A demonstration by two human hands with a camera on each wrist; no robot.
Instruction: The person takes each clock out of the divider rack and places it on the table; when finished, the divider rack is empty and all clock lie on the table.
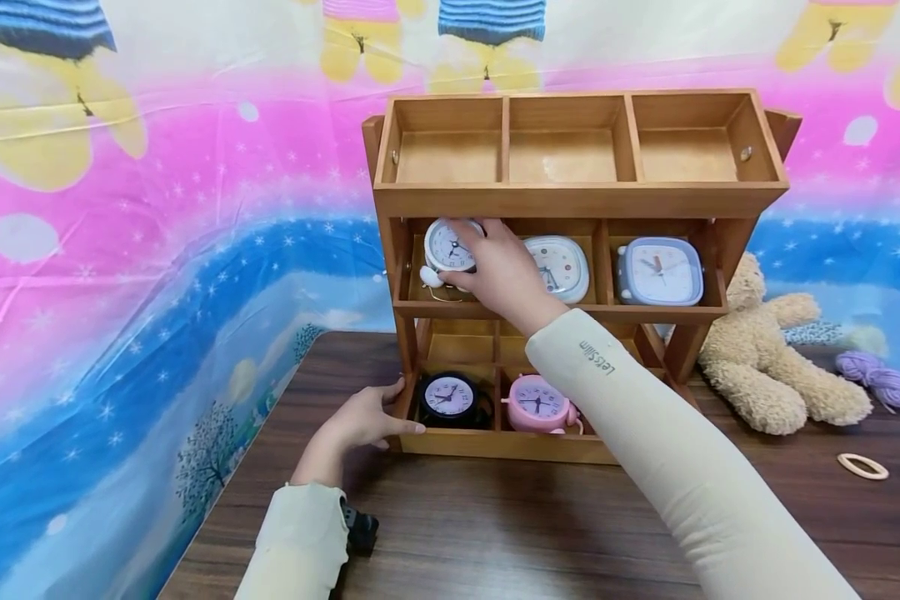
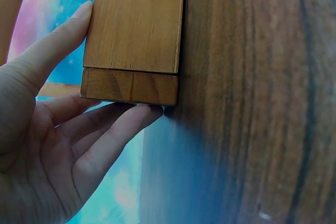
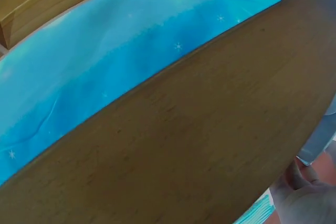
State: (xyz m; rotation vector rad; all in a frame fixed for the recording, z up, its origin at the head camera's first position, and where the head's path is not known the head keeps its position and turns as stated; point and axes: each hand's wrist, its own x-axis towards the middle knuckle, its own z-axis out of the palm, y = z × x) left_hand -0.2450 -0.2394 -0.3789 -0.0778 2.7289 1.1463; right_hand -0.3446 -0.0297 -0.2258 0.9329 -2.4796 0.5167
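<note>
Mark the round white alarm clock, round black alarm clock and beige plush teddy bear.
Round white alarm clock (image 1: 447, 245), head view: dial.
Round black alarm clock (image 1: 448, 396), head view: dial.
Beige plush teddy bear (image 1: 750, 346), head view: torso.

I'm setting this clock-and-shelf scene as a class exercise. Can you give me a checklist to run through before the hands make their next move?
1. White clock held by the right grip: ok, between thumb and fingers.
2. Wooden shelf steadied: ok, the left grip touches its bottom tier's left front corner.
3. Neighbouring middle clock untouched: cannot tell; the right arm overlaps it in the head view.
4. Blue clock inside its own compartment: ok, middle tier, right.
5. Right wrist view unobstructed: not ok, a wooden board fills much of it.
</note>
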